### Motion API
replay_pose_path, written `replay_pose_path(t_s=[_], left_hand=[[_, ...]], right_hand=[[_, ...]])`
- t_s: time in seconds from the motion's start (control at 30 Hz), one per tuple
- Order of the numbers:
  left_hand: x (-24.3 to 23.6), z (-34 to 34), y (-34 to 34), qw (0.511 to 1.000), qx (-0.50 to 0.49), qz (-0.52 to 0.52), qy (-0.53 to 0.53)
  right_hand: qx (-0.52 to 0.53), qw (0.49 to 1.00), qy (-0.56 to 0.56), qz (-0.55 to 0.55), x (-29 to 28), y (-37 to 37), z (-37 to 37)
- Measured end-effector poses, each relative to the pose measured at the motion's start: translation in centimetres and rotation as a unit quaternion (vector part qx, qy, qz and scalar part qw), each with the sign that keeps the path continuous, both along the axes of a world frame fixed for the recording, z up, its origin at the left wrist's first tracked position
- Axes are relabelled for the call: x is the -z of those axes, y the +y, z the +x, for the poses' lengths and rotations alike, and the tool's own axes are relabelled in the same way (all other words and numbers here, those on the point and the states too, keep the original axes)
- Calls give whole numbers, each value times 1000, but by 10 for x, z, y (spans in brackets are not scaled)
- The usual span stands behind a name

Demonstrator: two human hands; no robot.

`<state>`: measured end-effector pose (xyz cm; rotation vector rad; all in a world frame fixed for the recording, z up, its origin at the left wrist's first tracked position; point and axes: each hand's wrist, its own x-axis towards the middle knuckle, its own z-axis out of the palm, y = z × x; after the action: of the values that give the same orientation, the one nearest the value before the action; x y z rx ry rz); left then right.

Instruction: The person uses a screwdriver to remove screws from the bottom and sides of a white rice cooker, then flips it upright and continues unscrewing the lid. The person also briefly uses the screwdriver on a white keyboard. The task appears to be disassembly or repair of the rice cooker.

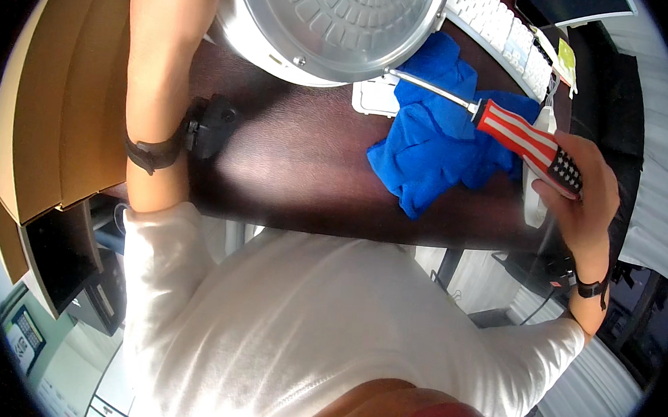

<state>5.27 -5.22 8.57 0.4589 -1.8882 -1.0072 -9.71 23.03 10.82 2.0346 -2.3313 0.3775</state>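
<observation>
My right hand [588, 186] grips a screwdriver [529, 142] with a red, white and starred handle. Its shaft reaches left to a small fastener on the rim of a silver cylindrical metal object [334, 25], whose round face has an embossed pattern. My left forearm rises along the left side of that object and leaves the top of the picture, so my left hand is out of view. A crumpled blue cloth [429, 153] lies beneath the shaft, over part of a white flat item [371, 96].
A dark desk [281, 198] holds a white keyboard [498, 31], a white power strip [534, 205] and a black object [209, 124]. Cardboard [62, 92] stands at the left. A screen [568, 5] and yellow note [566, 58] sit at back right.
</observation>
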Motion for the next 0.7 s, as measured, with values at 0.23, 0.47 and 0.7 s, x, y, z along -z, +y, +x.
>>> replay_pose_path(t_s=[0.23,0.47,0.7], left_hand=[[-13,-14,12,991,-62,118,15],[14,-7,0,996,-7,66,63],[11,1,-1,996,68,35,37]], right_hand=[[342,849,-399,57,-5,-4,17],[241,951,-193,12,10,20,25],[111,993,21,-12,1,19,16]])
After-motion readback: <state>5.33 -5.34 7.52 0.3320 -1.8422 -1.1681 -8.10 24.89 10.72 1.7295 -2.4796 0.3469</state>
